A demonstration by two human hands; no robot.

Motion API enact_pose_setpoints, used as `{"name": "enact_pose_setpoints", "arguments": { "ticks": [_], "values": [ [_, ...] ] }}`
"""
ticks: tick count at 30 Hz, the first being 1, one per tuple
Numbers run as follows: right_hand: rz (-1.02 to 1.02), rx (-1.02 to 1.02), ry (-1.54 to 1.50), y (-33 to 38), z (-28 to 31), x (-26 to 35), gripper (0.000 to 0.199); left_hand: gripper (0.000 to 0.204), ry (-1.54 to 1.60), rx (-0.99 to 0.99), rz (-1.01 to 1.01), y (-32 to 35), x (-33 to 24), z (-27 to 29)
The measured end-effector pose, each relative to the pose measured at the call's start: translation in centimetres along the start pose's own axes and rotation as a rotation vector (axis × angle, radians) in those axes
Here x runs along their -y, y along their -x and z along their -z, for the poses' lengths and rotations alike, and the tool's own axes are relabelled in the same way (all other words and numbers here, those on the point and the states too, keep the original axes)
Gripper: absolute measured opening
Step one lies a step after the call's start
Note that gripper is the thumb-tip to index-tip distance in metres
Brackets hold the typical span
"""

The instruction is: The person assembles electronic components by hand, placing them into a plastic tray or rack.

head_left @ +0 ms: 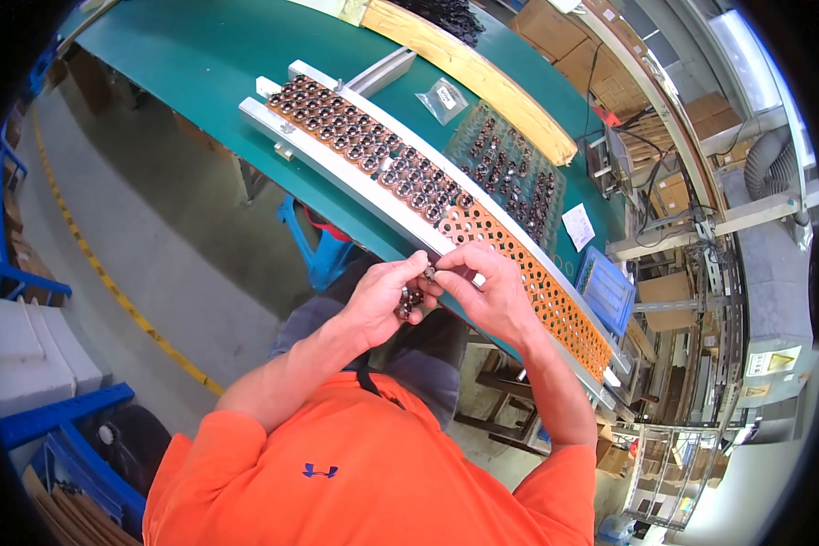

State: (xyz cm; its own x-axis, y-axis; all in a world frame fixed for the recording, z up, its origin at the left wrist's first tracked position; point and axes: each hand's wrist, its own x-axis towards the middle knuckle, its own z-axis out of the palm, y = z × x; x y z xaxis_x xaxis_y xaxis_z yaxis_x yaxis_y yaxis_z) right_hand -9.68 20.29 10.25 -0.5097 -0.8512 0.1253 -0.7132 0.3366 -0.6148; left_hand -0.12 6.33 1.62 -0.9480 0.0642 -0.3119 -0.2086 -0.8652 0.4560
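Observation:
My left hand (378, 296) is curled round several small dark, shiny round parts (409, 303). Its thumb and fingertips meet those of my right hand (491, 287), which pinches a small shiny metal part (429, 272). Both hands are over the near edge of a long orange-brown board (555, 296) full of round holes. Dark glossy domed parts (346, 132) fill the board's far left stretch, while holes show bare beside and to the right of my hands. A white metal rail (337, 177) runs along the board's near side.
Behind the board, a clear tray (464, 144) bears rows of dark parts on the green table (191, 55). Near it are a small plastic bag (442, 98), a white paper slip (577, 227), a blue box (608, 291) and a long yellowish wooden strip (473, 68). A blue stool (314, 250) stands below the table.

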Motion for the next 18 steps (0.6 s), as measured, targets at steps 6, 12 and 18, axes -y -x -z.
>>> {"name": "enact_pose_setpoints", "arguments": {
  "ticks": [6, 12, 18],
  "values": [
    [-0.063, -0.032, -0.099, 0.0, -1.0, -0.7, 0.006, 0.034, 0.118, -0.082, 0.084, -0.2, 0.7, 0.0],
    [-0.106, -0.004, -0.147, -0.4, -0.7, -0.3, 0.005, 0.037, 0.033, -0.096, 0.018, -0.2, 0.7, -0.1],
    [-0.063, -0.197, 0.086, -2.5, 1.0, -1.6, 0.008, 0.046, 0.162, -0.041, 0.056, -0.1, 0.1, 0.2]
  ]
}}
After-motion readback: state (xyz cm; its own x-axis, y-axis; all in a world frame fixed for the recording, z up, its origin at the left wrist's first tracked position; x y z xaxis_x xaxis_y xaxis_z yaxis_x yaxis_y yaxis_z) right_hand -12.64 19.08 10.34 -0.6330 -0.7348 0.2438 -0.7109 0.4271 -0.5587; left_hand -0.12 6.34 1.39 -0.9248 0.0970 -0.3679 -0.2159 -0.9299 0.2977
